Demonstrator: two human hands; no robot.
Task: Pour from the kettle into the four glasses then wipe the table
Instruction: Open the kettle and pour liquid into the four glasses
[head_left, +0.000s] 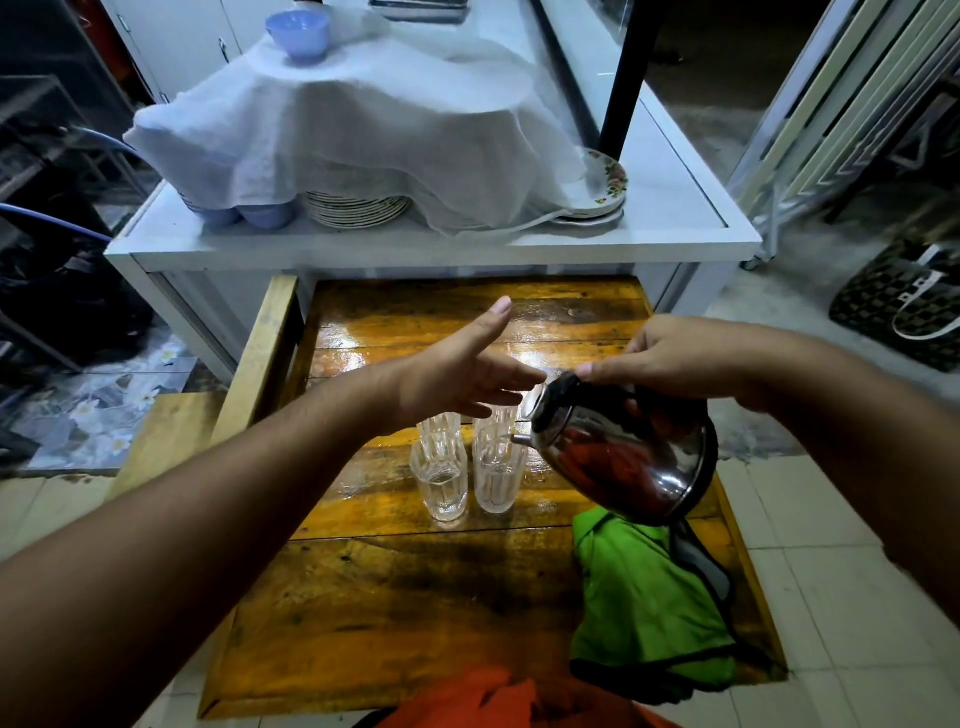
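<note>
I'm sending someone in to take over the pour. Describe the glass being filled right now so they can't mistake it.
Find the glossy wooden table in front of the white counter; four clear ribbed glasses stand clustered at its middle. The right hand tilts a steel kettle from the right. The glass being filled is the nearer one on the right, the only one with the spout directly over its rim.

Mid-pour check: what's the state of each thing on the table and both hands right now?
Kettle: tilted, spout over near right glass.
Right hand: gripping kettle handle.
Left hand: open, empty, above the glasses.
Near right glass: upright, partly filled.
Near left glass: upright, some water.
Green cloth: crumpled, lying unused.
Table: wet, glossy.
</note>
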